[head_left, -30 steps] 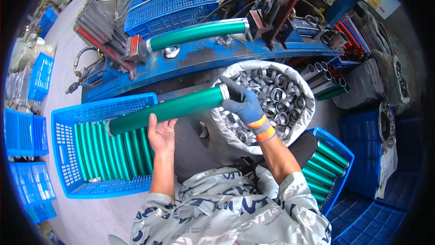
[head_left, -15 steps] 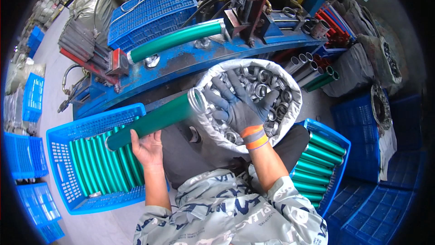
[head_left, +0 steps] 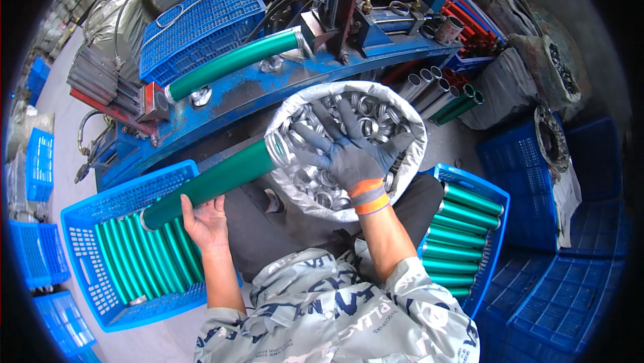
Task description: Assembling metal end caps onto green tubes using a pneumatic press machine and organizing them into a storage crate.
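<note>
My left hand (head_left: 206,221), bare, supports a thick green tube (head_left: 211,185) from below near its lower end, with the thumb along its side. The tube slants up to the right, and a silver metal ring (head_left: 279,149) sits at its upper end. Beside that ring my right hand (head_left: 352,158), in a grey glove with an orange cuff, has its fingers spread. It is over a white sack (head_left: 419,141) full of loose metal rings (head_left: 369,125). Whether the glove touches the tube's ring I cannot tell.
A blue crate (head_left: 84,229) of green tubes stands at left, another (head_left: 500,229) at right. Ahead, a blue machine bench (head_left: 248,91) carries a green tube (head_left: 235,61) between its end blocks. Bare metal tubes (head_left: 429,84) lie beyond the sack; stacked blue crates (head_left: 523,195) stand far right.
The whole view has shifted, so the surroundings sit further left. Against the sack, the held tube and my right hand have moved slightly right. My left hand keeps its hold.
</note>
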A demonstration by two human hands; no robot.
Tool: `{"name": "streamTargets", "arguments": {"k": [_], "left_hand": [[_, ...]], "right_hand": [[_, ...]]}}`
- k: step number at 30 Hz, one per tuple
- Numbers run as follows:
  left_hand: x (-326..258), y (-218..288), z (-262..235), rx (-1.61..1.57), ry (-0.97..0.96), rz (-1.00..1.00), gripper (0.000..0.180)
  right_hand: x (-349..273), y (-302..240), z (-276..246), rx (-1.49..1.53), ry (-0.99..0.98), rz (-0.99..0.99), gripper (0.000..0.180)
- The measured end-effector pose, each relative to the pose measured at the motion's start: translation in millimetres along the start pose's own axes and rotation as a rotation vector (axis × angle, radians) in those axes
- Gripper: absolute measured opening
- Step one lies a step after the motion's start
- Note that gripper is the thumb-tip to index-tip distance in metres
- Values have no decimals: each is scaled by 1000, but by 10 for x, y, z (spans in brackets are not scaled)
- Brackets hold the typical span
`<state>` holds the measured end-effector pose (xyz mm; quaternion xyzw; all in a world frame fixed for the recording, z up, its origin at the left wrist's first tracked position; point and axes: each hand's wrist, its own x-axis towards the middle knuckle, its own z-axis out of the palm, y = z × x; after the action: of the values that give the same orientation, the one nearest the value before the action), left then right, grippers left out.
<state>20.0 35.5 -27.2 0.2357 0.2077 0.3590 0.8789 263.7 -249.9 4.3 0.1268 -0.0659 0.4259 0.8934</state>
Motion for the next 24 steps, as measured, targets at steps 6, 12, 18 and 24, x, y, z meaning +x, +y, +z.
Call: {"name": "streamTargets", "arguments": {"k": [6, 12, 18, 24], "left_hand": [[3, 22, -29, 0, -3, 5, 43], [56, 152, -164, -64, 35, -9, 48], [206, 272, -144, -75, 38, 20, 53], [234, 726, -181, -56, 86, 108, 56]], "right_hand": [[88, 14, 143, 435, -83, 101, 107], [327, -37, -124, -521, 239, -31, 112], [1461, -111, -620, -1643, 589, -353, 41], [2569, 569, -170, -2840, -225, -101, 136]]}}
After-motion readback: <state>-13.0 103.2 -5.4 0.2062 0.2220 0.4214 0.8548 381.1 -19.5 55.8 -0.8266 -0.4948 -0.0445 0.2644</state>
